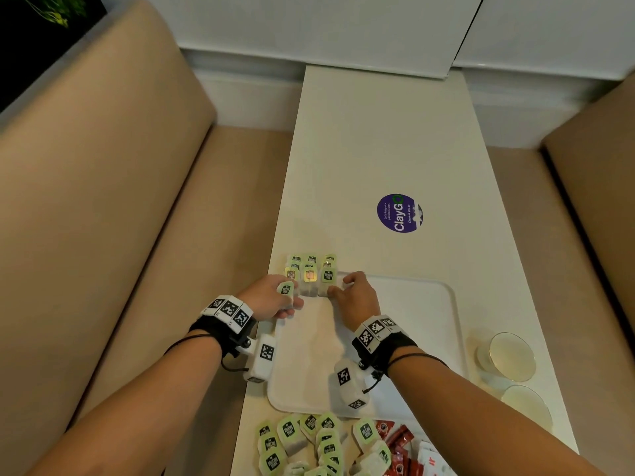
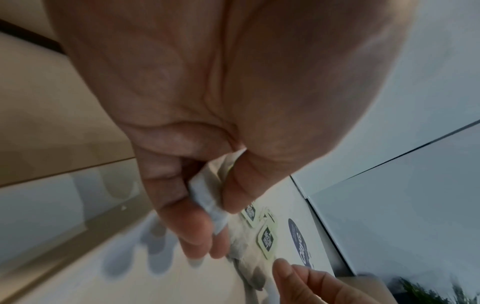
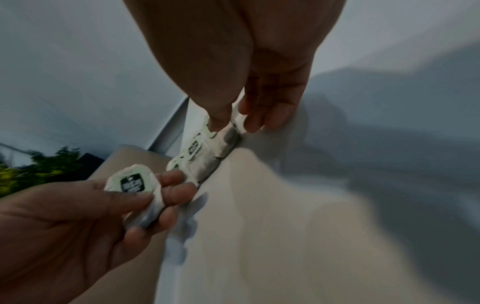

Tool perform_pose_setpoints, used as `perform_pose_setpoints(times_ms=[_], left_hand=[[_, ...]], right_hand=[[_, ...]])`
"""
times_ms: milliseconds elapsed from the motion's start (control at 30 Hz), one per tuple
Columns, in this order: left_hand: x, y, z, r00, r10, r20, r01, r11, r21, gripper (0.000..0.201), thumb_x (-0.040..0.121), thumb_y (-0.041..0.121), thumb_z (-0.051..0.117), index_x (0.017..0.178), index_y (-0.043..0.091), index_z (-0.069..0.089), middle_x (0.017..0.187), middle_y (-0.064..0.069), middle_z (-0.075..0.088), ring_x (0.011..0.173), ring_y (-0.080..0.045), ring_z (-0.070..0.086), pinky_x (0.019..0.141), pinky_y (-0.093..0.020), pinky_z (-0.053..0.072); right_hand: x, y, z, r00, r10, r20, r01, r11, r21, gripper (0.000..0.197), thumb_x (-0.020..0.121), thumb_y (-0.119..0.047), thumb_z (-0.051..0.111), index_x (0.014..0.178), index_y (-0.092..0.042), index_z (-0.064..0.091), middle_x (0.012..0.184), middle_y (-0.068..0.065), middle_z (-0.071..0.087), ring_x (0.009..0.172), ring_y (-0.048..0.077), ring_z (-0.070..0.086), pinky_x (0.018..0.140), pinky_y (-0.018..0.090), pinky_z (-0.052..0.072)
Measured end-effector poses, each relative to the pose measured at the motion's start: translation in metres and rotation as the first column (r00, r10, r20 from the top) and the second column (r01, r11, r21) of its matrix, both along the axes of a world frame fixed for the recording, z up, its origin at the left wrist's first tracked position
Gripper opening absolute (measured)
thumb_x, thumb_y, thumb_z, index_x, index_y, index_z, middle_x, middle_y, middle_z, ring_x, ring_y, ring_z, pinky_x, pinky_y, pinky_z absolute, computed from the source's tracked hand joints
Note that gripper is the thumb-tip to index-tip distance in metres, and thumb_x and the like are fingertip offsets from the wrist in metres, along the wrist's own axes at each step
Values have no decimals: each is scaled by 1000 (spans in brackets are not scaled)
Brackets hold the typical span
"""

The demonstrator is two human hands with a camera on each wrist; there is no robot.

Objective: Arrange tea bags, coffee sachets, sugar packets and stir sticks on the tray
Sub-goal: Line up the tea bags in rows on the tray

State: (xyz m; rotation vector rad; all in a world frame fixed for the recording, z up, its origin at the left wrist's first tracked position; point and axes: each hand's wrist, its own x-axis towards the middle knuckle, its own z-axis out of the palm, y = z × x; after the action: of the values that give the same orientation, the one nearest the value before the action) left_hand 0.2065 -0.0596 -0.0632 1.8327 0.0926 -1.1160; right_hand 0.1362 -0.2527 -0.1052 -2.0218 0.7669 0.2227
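A white tray (image 1: 422,341) lies on the narrow white table (image 1: 371,149). Rows of green-labelled tea bags (image 1: 311,271) stand at the tray's far left corner. My left hand (image 1: 288,298) grips one loose tea bag (image 1: 285,289) just left of those rows; the left wrist view shows this bag (image 2: 206,200) pinched between thumb and fingers. My right hand (image 1: 338,286) pinches the rightmost tea bag of the nearest row (image 1: 328,277) between thumb and fingers, also seen in the right wrist view (image 3: 237,121). No stir sticks are in view.
A heap of tea bags (image 1: 302,441), red coffee sachets (image 1: 398,444) and white sugar packets (image 1: 429,458) lies at the table's near edge. Two glasses (image 1: 512,355) stand right of the tray. A purple sticker (image 1: 398,213) marks the table. Beige benches flank both sides.
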Motion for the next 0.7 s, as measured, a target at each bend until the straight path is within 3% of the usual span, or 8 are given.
perform_pose_setpoints(times_ms=[133,267,367,433,533,633,700], left_hand=[[-2,1,0,1000,-26,-7,25,996,-81,50,98,-7,52,137,20,36,111,-17,72,76,-15,72,62,-22,54],[-5,1,1,988,-134,73,140,986,-91,47,96,-5,58,137,14,47,117,-13,66,85,-21,72,64,-23,53],[-7,0,4,985,-157,75,165,980,-111,36,94,-5,60,124,14,54,102,-13,71,87,-25,70,68,-29,53],[-9,-2,9,990,-109,85,119,985,-124,23,94,-4,61,110,12,57,93,-12,70,82,-25,66,68,-28,54],[-10,0,10,983,9,183,-5,1000,-19,13,94,0,61,96,14,61,92,-15,71,80,-24,65,68,-28,53],[-10,7,5,972,57,229,-59,998,3,10,98,6,57,95,14,62,96,-16,74,82,-22,70,76,-35,55],[-12,9,4,973,58,225,-57,998,-8,9,100,7,55,99,13,61,93,-13,73,81,-21,71,73,-33,55]], right_hand=[[-5,13,10,974,162,158,-171,984,46,13,96,-28,64,102,-17,65,85,-5,66,73,8,59,68,26,48],[-3,28,20,911,359,202,-382,920,89,20,101,-28,57,114,-19,68,90,0,71,63,4,62,66,22,53],[0,34,27,896,401,191,-415,909,33,18,100,-24,57,94,-12,69,80,2,70,66,12,62,70,32,54],[1,34,28,910,367,190,-383,923,50,21,102,-22,56,90,-8,67,77,4,68,67,19,63,66,29,50],[0,33,28,927,324,190,-338,940,46,22,103,-26,55,94,-8,63,86,9,68,73,26,69,59,22,46],[-2,38,26,932,323,164,-337,940,61,24,101,-33,57,91,-13,63,89,7,70,75,27,70,69,33,54],[-2,41,23,926,355,130,-365,929,66,26,99,-33,59,82,-13,63,88,12,70,77,31,69,75,43,57]])
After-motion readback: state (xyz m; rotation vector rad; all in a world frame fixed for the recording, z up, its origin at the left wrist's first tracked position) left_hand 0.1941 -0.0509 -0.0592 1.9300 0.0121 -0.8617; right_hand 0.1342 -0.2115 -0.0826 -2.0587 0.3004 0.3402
